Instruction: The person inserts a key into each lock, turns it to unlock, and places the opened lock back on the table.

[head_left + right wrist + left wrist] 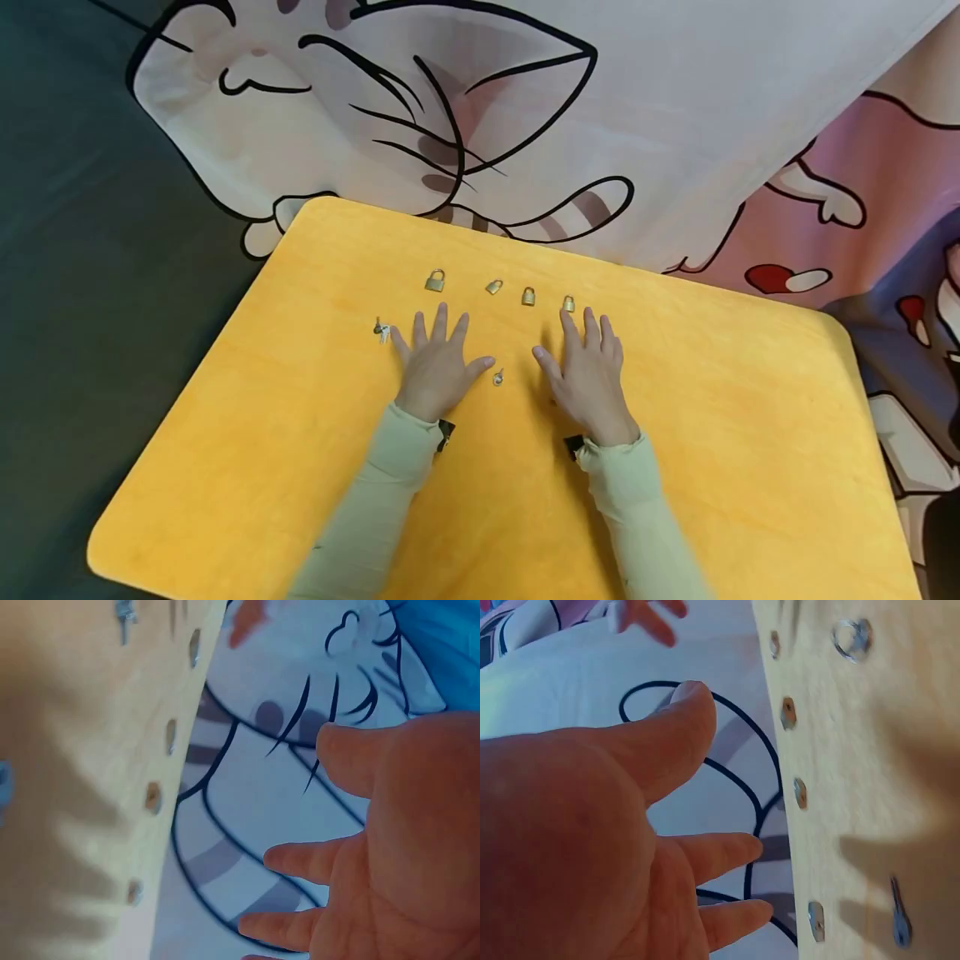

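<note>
My left hand (435, 375) is held over the yellow table with fingers spread and holds nothing. My right hand (588, 379) is likewise stretched out, its fingertips close to the rightmost small brass padlock (568, 304). Beyond the hands several padlocks form a row: the biggest padlock (435, 281) at the left, then a tilted small padlock (493, 287) and an upright small padlock (528, 297). A bunch of small keys (384, 332) lies by the left fingertips. Near the left thumb is a key ring (498, 377); the left wrist view also shows this ring (853, 640).
The yellow table (300, 417) has rounded corners. Behind its far edge hangs a white cloth (697, 125) printed with a cartoon cat, with a pink printed part on the right. Dark green fabric (90, 292) borders the left side.
</note>
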A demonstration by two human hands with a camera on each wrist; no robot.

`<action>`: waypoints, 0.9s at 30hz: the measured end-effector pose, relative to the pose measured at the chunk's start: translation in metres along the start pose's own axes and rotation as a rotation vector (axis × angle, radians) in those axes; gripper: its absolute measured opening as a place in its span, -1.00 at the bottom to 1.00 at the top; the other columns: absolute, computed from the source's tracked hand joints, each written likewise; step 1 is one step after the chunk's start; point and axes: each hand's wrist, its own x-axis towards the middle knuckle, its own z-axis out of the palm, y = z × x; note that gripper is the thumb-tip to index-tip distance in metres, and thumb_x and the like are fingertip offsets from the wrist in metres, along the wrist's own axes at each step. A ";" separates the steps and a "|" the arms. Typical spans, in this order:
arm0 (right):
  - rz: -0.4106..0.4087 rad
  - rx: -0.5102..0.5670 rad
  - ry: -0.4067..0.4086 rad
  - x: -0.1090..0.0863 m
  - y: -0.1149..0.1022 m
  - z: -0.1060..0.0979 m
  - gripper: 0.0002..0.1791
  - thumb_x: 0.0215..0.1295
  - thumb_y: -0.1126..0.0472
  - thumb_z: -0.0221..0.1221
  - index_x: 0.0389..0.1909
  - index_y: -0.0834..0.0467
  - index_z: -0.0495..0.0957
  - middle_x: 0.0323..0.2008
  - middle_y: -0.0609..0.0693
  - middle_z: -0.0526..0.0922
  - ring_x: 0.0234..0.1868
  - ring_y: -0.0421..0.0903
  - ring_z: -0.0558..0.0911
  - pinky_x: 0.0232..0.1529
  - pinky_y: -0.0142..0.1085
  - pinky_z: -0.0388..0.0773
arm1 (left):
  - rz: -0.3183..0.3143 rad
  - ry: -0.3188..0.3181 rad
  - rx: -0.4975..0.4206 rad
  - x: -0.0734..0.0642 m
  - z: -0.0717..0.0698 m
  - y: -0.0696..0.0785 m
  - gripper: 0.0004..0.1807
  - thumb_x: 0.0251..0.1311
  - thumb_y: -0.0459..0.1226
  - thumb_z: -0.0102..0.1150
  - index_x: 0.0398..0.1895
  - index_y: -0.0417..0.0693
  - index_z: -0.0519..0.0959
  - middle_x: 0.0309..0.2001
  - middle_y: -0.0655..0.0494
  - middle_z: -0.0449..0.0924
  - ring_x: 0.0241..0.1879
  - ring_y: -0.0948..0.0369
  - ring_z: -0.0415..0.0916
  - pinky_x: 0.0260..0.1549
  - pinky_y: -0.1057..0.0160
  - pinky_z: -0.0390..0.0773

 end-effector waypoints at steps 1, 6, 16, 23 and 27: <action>-0.014 -0.007 0.001 0.003 -0.002 -0.002 -0.19 0.52 -0.18 0.01 0.56 0.24 0.09 0.51 0.44 -0.02 0.52 0.43 -0.13 0.41 0.32 -0.15 | -0.009 -0.004 0.008 0.000 -0.001 -0.002 -0.11 0.33 0.29 0.04 0.59 0.06 0.15 0.60 -0.14 -0.17 0.53 -0.33 -0.26 0.30 -0.50 -0.43; -0.065 -0.021 0.003 0.018 -0.016 -0.007 -0.19 0.50 -0.18 0.04 0.56 0.19 0.10 0.51 0.43 0.01 0.52 0.41 -0.13 0.44 0.27 -0.17 | -0.053 -0.011 0.024 0.002 -0.005 -0.018 -0.11 0.34 0.30 0.01 0.58 0.05 0.16 0.60 -0.15 -0.17 0.52 -0.34 -0.22 0.31 -0.48 -0.42; -0.089 -0.056 -0.050 0.050 -0.040 0.006 -0.24 0.53 -0.20 -0.01 0.58 0.11 0.10 0.48 0.43 0.07 0.52 0.41 -0.07 0.43 0.28 -0.08 | -0.162 -0.007 -0.025 0.006 -0.019 -0.051 -0.10 0.36 0.25 0.03 0.59 -0.04 0.12 0.59 -0.25 -0.15 0.50 -0.32 -0.12 0.31 -0.49 -0.40; -0.118 -0.094 -0.092 0.069 -0.050 0.005 -0.23 0.53 -0.22 -0.04 0.58 0.10 0.09 0.49 0.40 0.08 0.52 0.39 -0.04 0.44 0.25 -0.04 | -0.224 -0.006 -0.019 0.009 -0.028 -0.068 -0.08 0.39 0.19 0.06 0.57 -0.20 0.09 0.55 -0.37 -0.11 0.46 -0.33 -0.02 0.33 -0.46 -0.17; -0.132 -0.103 -0.117 0.079 -0.060 0.001 -0.21 0.53 -0.25 -0.07 0.59 0.09 0.07 0.50 0.37 0.08 0.52 0.37 -0.03 0.45 0.21 -0.02 | -0.261 0.069 -0.005 0.012 -0.030 -0.078 -0.17 0.40 0.12 0.11 0.40 -0.43 0.27 0.30 -0.46 0.26 0.20 -0.33 0.29 0.13 -0.34 0.28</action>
